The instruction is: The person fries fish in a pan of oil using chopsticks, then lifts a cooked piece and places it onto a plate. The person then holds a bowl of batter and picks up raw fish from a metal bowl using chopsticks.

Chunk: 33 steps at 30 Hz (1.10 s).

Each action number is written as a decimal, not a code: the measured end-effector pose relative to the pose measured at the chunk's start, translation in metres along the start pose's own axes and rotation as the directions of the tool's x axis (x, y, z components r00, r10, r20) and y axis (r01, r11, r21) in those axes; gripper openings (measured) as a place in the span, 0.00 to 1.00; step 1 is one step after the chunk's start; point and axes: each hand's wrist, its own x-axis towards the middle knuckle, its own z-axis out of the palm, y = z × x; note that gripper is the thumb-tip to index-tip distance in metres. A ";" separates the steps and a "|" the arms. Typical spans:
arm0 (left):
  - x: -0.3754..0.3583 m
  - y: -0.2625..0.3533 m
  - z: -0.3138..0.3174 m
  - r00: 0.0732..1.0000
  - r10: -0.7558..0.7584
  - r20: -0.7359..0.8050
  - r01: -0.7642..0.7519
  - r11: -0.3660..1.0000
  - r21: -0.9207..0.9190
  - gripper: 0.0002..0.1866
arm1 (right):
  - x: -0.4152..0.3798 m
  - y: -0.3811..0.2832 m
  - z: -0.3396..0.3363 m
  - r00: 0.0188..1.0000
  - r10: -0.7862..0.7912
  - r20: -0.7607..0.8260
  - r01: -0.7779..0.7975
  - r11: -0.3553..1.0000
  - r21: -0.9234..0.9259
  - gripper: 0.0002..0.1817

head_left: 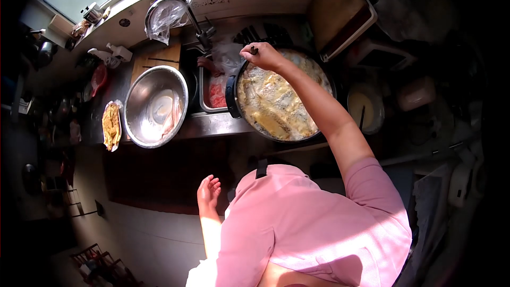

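Note:
Over the upper left part of a wide dark pan [231,97], my right hand [262,56] is closed around a dark handle, whose far end I cannot make out. Pale yellow pieces [276,101] lie in bubbling oil in the pan. My left hand [209,190] hangs low in front of the counter, fingers apart, holding nothing. Left of the pan, a steel bowl [149,101] holds a pale pink piece of food [172,115] against its side. A metal tray [215,109] with red pieces sits between bowl and pan.
A faucet [202,34] with a plastic bag stands behind the tray. A wooden board [164,56] lies behind the bowl, a yellow food packet [112,126] to its left. Right of the pan are a tub of pale liquid [365,107] and an upright cutting board [340,16].

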 end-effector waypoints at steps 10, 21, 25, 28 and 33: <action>-0.018 -0.014 -0.009 0.999 0.003 -0.046 -0.007 0.997 -0.081 0.12 | 0.036 -0.013 0.027 0.956 0.009 0.294 0.087 0.946 -0.312 0.11; -0.035 -0.029 -0.023 0.993 -0.023 -0.112 0.008 0.991 -0.133 0.11 | 0.049 -0.034 0.016 0.902 0.056 0.427 0.099 0.938 -0.332 0.12; -0.034 -0.025 -0.018 0.994 -0.007 -0.107 -0.004 0.994 -0.107 0.12 | 0.034 -0.054 -0.015 0.928 0.104 0.357 0.019 0.946 -0.325 0.11; -0.029 -0.019 -0.016 0.997 0.004 -0.073 -0.011 0.995 -0.096 0.12 | 0.013 -0.048 -0.032 0.966 0.096 0.240 -0.042 0.974 -0.221 0.11; -0.022 -0.008 -0.004 0.999 0.009 -0.052 -0.010 1.000 -0.028 0.12 | -0.020 -0.015 -0.042 0.999 0.043 0.012 -0.042 0.996 -0.076 0.11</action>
